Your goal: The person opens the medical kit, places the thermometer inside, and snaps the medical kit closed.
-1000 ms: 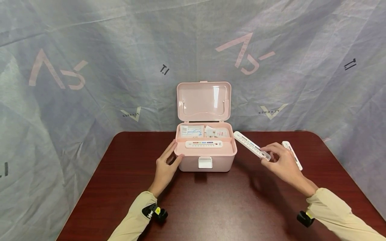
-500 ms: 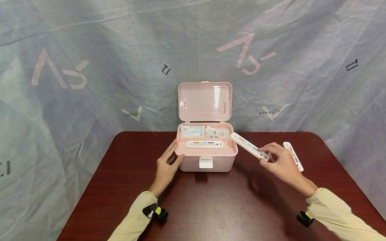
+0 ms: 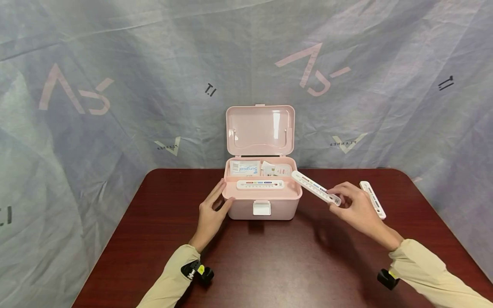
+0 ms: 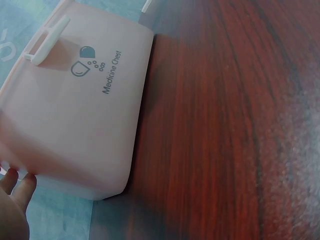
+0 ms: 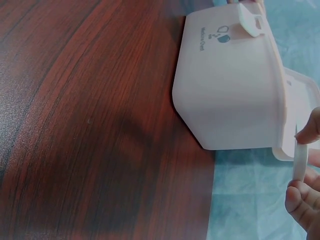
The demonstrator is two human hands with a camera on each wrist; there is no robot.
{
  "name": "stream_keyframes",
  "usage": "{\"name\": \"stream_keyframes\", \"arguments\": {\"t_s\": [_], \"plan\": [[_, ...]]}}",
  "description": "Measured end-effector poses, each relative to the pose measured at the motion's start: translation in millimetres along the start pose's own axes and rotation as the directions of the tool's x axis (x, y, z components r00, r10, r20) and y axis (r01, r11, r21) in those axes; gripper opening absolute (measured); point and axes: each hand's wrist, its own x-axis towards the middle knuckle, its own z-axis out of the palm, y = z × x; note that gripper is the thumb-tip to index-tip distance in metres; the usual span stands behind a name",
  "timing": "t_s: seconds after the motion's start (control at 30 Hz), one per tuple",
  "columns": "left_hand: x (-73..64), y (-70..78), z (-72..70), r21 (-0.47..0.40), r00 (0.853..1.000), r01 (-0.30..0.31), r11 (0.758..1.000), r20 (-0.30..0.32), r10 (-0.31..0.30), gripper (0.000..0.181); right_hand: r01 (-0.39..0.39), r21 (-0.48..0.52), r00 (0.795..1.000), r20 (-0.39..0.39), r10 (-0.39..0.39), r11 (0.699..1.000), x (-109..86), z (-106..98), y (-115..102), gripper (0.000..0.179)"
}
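Observation:
A pink medicine chest (image 3: 281, 209) stands on the table with its lid (image 3: 260, 130) raised. My left hand (image 3: 211, 216) rests on the chest's left side, fingers fairly straight against the rim; in the left wrist view its fingers (image 4: 24, 190) touch the wall. Between thumb and fingers, my right hand (image 3: 356, 209) pinches one end of a white thermometer (image 3: 313, 186). That thermometer slants up to the left, its far end over the chest's right rim. Another white thermometer (image 3: 260, 184) lies across the front of the chest's tray. A third thermometer (image 3: 372, 199) lies on the table beyond my right hand.
A "Surgical" packet (image 3: 245, 168) and a white package (image 3: 276, 169) sit in the chest's rear compartments. The white latch (image 3: 262, 208) hangs at its front. A grey printed cloth (image 3: 185, 85) rises behind the dark red table (image 3: 262, 265).
My right hand has moved slightly left with its thermometer, bringing the far end from beside the chest to over its right rim. The left hand stays on the chest.

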Motion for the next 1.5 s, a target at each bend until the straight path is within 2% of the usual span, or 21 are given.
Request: {"name": "stream_keyframes", "arguments": {"t_s": [0.53, 0.77, 1.0, 1.1, 1.33, 1.5], "plan": [[0.8, -0.5, -0.3, -0.016, 1.0, 0.015, 1.0, 0.008, -0.015, 0.053, 0.029, 0.008, 0.999, 0.023, -0.03, 1.0, 5.1, 4, -6, 0.034], [1.3, -0.8, -0.2, -0.014, 1.0, 0.004, 1.0, 0.004, -0.004, 0.053, 0.034, 0.015, 0.999, 0.033, -0.034, 0.999, 7.5, 6, -8, 0.033], [-0.5, -34.7, 2.8, 0.004, 1.0, 0.01, 1.0, -0.011, -0.009, 0.055, 0.052, 0.055, 0.998, 0.037, -0.054, 0.997, 9.4, 9, -6, 0.035], [-1.0, -31.0, 2.2, 0.012, 1.0, 0.018, 1.0, -0.01, -0.018, 0.055, 0.056, 0.065, 0.998, 0.038, -0.059, 0.996, 10.1, 11, -6, 0.035], [-0.4, -3.6, -0.2, -0.009, 1.0, 0.005, 1.0, 0.001, -0.005, 0.053, 0.063, 0.073, 0.997, 0.037, -0.066, 0.995, 11.3, 13, -8, 0.034], [-0.1, 0.6, -0.3, -0.005, 1.0, 0.023, 1.0, 0.005, -0.023, 0.053, 0.07, 0.069, 0.997, 0.041, -0.073, 0.995, 12.7, 15, -10, 0.034]]}}
